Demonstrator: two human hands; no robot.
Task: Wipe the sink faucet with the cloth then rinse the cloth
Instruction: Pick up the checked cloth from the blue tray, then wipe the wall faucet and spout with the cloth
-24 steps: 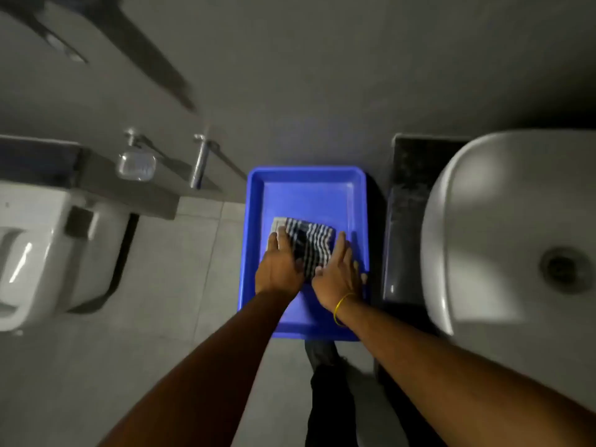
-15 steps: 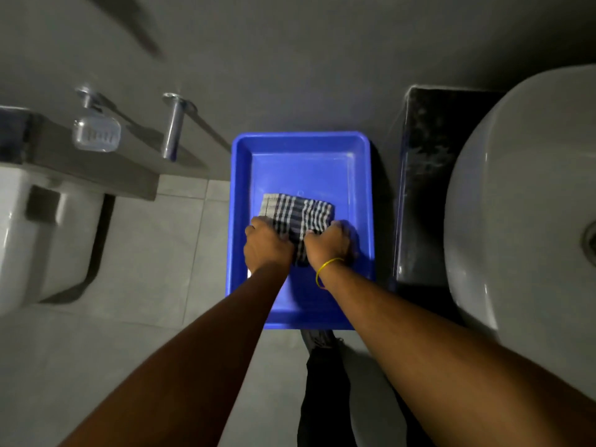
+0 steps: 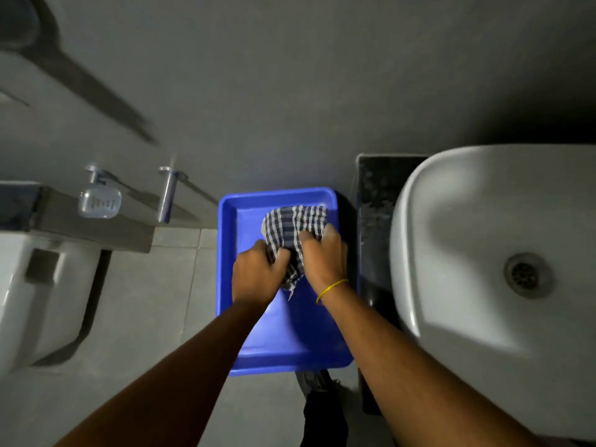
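Note:
A black-and-white checked cloth (image 3: 292, 229) is bunched up above the blue plastic tray (image 3: 283, 346) on the floor. My left hand (image 3: 256, 274) grips the cloth's lower left part. My right hand (image 3: 324, 258), with a yellow band on the wrist, grips its right side. Both fists are closed on the fabric, and a corner of it hangs down between them. The white sink basin (image 3: 477, 253) with its metal drain (image 3: 524, 275) lies to the right. No sink faucet shows in this view.
A dark stone counter edge (image 3: 371, 221) stands between tray and sink. At the left are a white toilet (image 3: 35, 295), a wall soap dish (image 3: 100, 201) and a metal wall fitting (image 3: 167, 195). Grey floor tiles (image 3: 154, 301) surround the tray. My dark trouser leg (image 3: 322, 414) is below the tray.
Both hands went from pressing the flat cloth in the tray to closing on it and lifting it, now bunched, toward the tray's far right side. The camera view shifted.

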